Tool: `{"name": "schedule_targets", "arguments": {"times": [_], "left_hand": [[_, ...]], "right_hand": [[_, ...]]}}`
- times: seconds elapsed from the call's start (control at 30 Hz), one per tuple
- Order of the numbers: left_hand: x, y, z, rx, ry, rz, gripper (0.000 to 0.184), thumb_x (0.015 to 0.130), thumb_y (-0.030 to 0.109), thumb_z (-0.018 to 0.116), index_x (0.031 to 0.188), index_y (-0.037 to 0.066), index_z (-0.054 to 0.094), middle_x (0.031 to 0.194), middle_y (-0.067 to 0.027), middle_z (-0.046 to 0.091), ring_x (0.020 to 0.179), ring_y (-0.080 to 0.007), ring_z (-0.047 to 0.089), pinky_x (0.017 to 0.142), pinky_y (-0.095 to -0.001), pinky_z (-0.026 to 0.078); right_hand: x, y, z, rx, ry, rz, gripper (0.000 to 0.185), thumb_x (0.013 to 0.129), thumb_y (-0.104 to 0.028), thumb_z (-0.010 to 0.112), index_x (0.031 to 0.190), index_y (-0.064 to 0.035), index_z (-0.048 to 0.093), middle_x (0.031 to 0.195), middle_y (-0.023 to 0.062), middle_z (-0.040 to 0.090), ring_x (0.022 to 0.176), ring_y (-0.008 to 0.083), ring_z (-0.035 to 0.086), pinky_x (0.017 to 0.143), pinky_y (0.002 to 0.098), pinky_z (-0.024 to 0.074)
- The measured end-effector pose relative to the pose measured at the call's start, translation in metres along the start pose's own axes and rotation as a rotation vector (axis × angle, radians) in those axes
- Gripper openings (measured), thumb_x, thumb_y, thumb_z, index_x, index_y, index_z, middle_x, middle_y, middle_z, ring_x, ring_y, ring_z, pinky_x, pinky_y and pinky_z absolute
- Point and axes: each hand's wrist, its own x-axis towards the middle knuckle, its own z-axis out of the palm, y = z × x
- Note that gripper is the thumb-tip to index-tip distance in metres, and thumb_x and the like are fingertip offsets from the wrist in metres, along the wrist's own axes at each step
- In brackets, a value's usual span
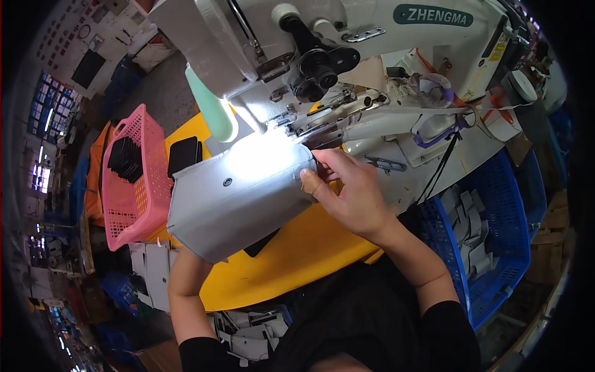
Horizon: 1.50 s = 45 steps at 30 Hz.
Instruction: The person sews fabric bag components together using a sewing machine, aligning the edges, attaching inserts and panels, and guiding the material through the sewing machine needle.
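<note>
A grey leather-like pouch (238, 195) with a metal snap or eyelet and a stitched seam lies under the sewing machine's head, its upper part washed out by the lamp. My right hand (347, 189) pinches the pouch's right edge between thumb and fingers, close to the needle area. The left forearm (189, 279) reaches up behind the pouch from the lower left; that hand and its fingers are hidden by the pouch. The white sewing machine (365, 28) marked ZHENGMA stands over the work.
On the left, a pink basket (152, 204) holds black pieces, with a black stack (185, 156) beside it. A yellow work surface (266, 279) lies below the pouch. Grey pieces fill a blue crate (458, 279) at right. Thread snips (385, 163) lie near the machine.
</note>
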Motion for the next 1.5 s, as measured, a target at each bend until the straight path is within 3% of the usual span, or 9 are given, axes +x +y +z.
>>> {"name": "schedule_targets", "arguments": {"times": [0.07,0.17,0.37,0.53,0.6,0.67,1.07,1.3,1.5], "left_hand": [[0.001,-0.001,-0.001,-0.166,-0.003,-0.042,0.055,0.095,0.011,0.058,0.144,0.003,0.034,0.141,-0.012,0.047,0.125,-0.0221,0.05,0.104,-0.0352,0.044],[-0.002,-0.009,0.009,0.403,0.026,0.165,0.051,0.097,0.013,0.053,0.144,0.003,0.034,0.139,-0.0133,0.047,0.121,-0.0236,0.053,0.099,-0.0357,0.049],[-0.008,-0.017,-0.055,0.01,0.146,0.347,0.044,0.101,0.022,0.046,0.139,0.002,0.041,0.132,-0.0139,0.052,0.116,-0.0228,0.055,0.094,-0.0313,0.049],[-0.066,0.007,-0.04,0.576,1.232,0.856,0.019,0.096,0.01,0.054,0.111,0.002,0.062,0.112,-0.0109,0.063,0.101,-0.0212,0.06,0.083,-0.031,0.049],[-0.079,0.011,-0.006,1.33,0.907,1.19,0.031,0.089,0.013,0.064,0.118,0.003,0.062,0.113,-0.0093,0.063,0.106,-0.0198,0.059,0.091,-0.0332,0.045],[-0.054,0.021,0.049,1.821,0.604,1.046,0.034,0.085,0.018,0.069,0.115,0.006,0.063,0.106,-0.0072,0.063,0.098,-0.0211,0.06,0.092,-0.035,0.044],[0.024,0.026,0.045,1.967,0.296,1.198,0.027,0.071,0.012,0.064,0.098,0.012,0.067,0.091,0.0021,0.064,0.089,-0.015,0.059,0.084,-0.0305,0.041],[0.033,0.039,0.045,2.031,0.261,1.167,0.027,0.072,0.011,0.062,0.098,0.011,0.068,0.092,0.0003,0.066,0.091,-0.015,0.061,0.084,-0.0301,0.042],[0.034,0.041,0.048,2.02,0.281,1.174,0.016,0.073,0.011,0.061,0.088,0.011,0.066,0.091,0.0003,0.066,0.09,-0.0147,0.061,0.085,-0.0304,0.042]], "right_hand": [[0.002,0.002,-0.001,-0.075,-0.013,-0.012,0.018,0.091,-0.013,0.065,0.103,0.0004,0.062,0.081,0.0099,0.066,0.07,0.0147,0.065,0.063,0.0278,0.0512],[0.001,0.006,0.0,-0.168,-0.023,-0.058,0.016,0.092,-0.014,0.065,0.1,-0.0002,0.062,0.08,0.0098,0.065,0.068,0.0153,0.064,0.061,0.028,0.0502],[-0.008,0.015,0.006,-0.25,0.012,-0.097,0.013,0.094,-0.013,0.062,0.093,0.0001,0.062,0.074,0.0088,0.062,0.064,0.0152,0.061,0.058,0.0279,0.0471],[-0.014,0.033,0.018,-0.029,0.032,-0.067,0.015,0.095,-0.014,0.061,0.092,0.0009,0.061,0.073,0.0073,0.062,0.065,0.0128,0.06,0.06,0.0263,0.0466],[-0.014,0.037,0.021,0.041,0.051,-0.033,0.016,0.096,-0.014,0.06,0.092,0.0016,0.061,0.073,0.0062,0.062,0.067,0.0107,0.059,0.062,0.0254,0.0469],[-0.015,0.037,0.02,0.067,0.038,-0.023,0.017,0.096,-0.014,0.059,0.092,0.0019,0.061,0.073,0.0057,0.062,0.067,0.0097,0.058,0.063,0.025,0.0471],[-0.005,0.047,0.039,0.378,0.103,0.103,0.019,0.098,-0.017,0.057,0.094,0.0016,0.062,0.073,0.0034,0.065,0.067,0.0089,0.062,0.063,0.0255,0.0498],[-0.01,0.066,0.054,-0.29,-0.14,0.007,0.031,0.097,-0.026,0.057,0.089,0.0029,0.065,0.068,0.0123,0.065,0.059,0.0177,0.063,0.056,0.0319,0.0482],[-0.003,0.097,0.089,-0.167,-0.094,-0.117,0.035,0.096,-0.029,0.058,0.085,0.0037,0.065,0.064,0.0146,0.063,0.055,0.0201,0.062,0.053,0.0337,0.0467]]}}
